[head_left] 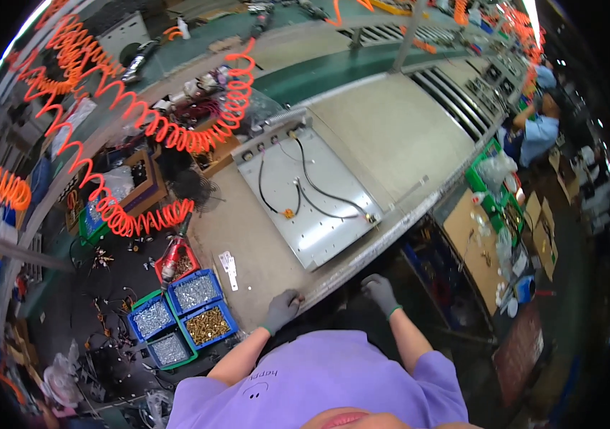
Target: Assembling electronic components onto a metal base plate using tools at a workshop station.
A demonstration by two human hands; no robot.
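My left hand, in a grey glove, rests at the near edge of the workbench, its fingers curled in and no object showing in them. Just off the same edge is my right hand, also gloved, loosely closed with nothing visible in it. Ahead of both hands lies a shallow silver sheet-metal panel. Black hoses with brass fittings run across it, and knob-like parts sit along its far end. Beside my left hand lies a flat white slotted piece.
On the left stand blue bins of brass and silver fasteners and a red bin. A red power driver hangs there on an orange coiled hose. Cardboard and green crates stand right; a person works beyond.
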